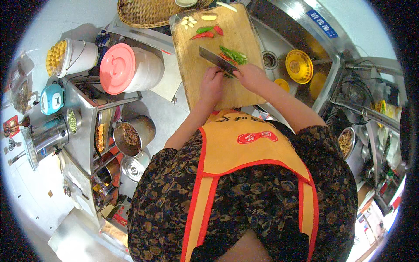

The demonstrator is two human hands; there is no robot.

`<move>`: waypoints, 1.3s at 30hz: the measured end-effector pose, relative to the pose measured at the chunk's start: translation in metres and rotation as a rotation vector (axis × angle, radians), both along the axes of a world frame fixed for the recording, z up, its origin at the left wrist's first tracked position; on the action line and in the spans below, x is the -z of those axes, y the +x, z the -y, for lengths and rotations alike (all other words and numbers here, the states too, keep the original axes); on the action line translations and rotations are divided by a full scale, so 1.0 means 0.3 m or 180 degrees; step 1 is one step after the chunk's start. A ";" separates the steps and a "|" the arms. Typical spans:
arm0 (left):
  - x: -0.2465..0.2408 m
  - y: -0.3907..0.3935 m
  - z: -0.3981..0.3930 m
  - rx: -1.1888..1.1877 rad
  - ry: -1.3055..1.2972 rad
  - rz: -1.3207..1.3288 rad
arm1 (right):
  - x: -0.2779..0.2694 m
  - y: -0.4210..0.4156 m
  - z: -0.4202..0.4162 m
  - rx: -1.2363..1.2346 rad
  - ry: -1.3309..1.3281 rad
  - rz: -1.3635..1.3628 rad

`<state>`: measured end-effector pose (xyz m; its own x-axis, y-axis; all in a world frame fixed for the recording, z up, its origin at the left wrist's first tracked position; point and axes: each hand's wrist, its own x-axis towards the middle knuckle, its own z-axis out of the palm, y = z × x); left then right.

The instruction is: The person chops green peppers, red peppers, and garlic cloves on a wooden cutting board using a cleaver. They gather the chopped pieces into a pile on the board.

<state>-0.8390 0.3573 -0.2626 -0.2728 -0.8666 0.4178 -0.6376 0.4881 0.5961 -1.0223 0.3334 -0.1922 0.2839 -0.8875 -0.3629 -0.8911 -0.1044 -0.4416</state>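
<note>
My right hand (250,76) grips a kitchen cleaver (213,58) whose blade points up and left over a wooden cutting board (186,65). Close by the blade, my left hand (212,80) has its fingers curled down at the board; what they press on is mostly hidden. Beyond the blade lie sliced green peppers (237,55) and red pepper strips (228,59). Farther up the board are whole red chilies (204,35), a green pepper (205,30), peeled garlic cloves (188,22) and a yellowish piece (209,17), perhaps ginger. A pale strip (227,6) lies at the far edge.
A steel sink (278,36) with yellow bowls (299,66) adjoins the board's right side. Beyond the board stands a wicker tray (147,13). To the left are a white bucket with a pink lid (117,68) and a steel pot (147,131) of dark food.
</note>
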 end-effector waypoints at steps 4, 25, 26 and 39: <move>-0.041 -0.028 -0.007 -0.0197 0.0491 0.0039 | -0.057 -0.041 -0.040 0.0218 0.0009 -0.0051; 0.020 -0.009 0.030 -0.0312 0.0314 0.0070 | -0.011 0.025 0.006 -0.0143 0.0035 -0.0240; 0.022 -0.008 0.031 -0.0312 0.0329 0.0071 | -0.028 0.019 0.001 -0.0119 0.0051 -0.0267; 0.024 -0.010 0.023 -0.0325 0.0148 -0.0049 | -0.044 0.024 0.008 -0.0223 -0.0161 -0.0047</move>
